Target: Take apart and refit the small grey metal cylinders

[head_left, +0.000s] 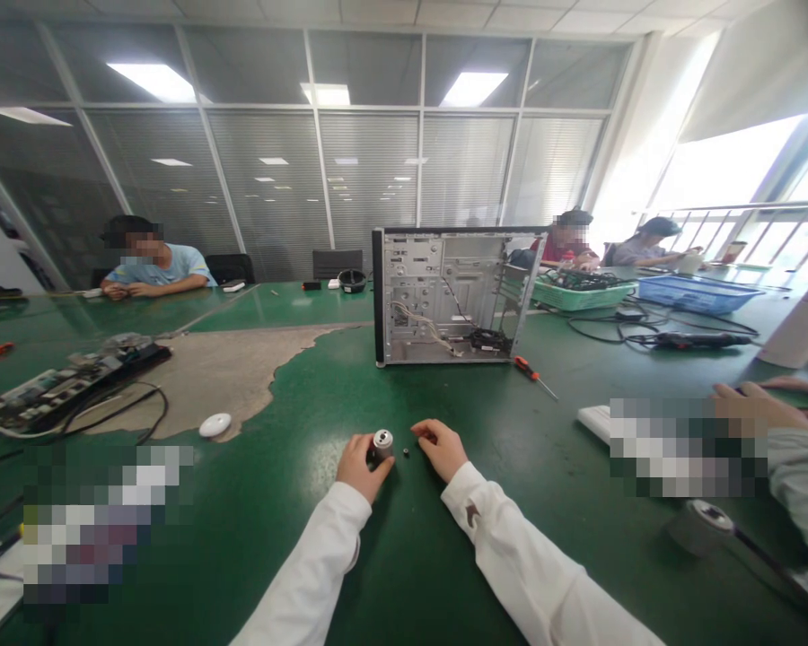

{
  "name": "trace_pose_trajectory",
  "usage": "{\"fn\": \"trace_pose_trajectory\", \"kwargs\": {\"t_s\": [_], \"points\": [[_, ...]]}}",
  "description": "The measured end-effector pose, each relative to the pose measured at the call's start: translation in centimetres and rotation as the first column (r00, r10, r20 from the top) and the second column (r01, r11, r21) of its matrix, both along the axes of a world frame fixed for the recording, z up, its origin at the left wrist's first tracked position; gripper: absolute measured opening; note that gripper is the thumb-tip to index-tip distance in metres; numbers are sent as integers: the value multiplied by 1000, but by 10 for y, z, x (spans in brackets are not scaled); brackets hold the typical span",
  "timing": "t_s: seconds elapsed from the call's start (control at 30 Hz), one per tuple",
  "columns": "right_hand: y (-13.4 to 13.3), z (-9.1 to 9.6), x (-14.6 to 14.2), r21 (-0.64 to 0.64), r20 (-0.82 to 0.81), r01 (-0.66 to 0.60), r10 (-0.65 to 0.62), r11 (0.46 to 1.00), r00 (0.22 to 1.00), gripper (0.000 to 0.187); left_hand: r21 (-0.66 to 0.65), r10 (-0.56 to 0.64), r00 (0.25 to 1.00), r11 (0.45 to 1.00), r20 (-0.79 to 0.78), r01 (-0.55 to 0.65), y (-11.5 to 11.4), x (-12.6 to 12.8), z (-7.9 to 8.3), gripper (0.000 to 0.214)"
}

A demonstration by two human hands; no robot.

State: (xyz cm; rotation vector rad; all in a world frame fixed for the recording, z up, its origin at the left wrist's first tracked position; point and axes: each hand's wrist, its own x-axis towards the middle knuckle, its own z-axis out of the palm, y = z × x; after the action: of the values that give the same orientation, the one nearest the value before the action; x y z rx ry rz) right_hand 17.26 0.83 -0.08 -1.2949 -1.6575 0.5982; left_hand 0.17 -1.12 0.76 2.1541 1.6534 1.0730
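My left hand [364, 468] is wrapped round a short silvery metal cylinder [383, 441], which stands upright with dark openings in its top face. Just right of the cylinder a tiny dark part [406, 452] lies on the green tabletop [296, 520]. My right hand [443, 448] is beside that tiny part, its fingers loosely curled and thumb and forefinger slightly apart, with nothing visible between them. Both forearms are in white sleeves.
Ahead stands an open computer case [454, 296], with an orange-handled screwdriver [535, 376] by its corner. A white oval object [215, 425] and a circuit assembly [74, 386] lie left. At right are another cylinder [700, 529], baskets [585, 294] and a co-worker's hand [760, 413].
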Motion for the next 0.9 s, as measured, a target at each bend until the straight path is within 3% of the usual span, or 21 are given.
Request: {"fn": "trace_pose_trajectory", "kwargs": {"t_s": [0.4, 0.57, 0.73, 0.9], "points": [[0, 0, 0, 11, 27, -16, 16, 1000, 1000, 26, -19, 5, 1000, 1000, -5, -5, 0, 0, 1, 29], [-12, 11, -7, 43, 40, -72, 71, 996, 997, 29, -21, -19, 1000, 1000, 23, 19, -1, 0, 3, 32], [-33, 25, -18, 138, 122, -231, 215, 963, 969, 45, -30, -170, 982, 985, 82, 173, -4, 3, 4, 43], [-40, 26, -22, 134, 194, -236, 208, 962, 959, 44, -109, -324, 906, 925, 272, 363, -8, 5, 8, 46]]}}
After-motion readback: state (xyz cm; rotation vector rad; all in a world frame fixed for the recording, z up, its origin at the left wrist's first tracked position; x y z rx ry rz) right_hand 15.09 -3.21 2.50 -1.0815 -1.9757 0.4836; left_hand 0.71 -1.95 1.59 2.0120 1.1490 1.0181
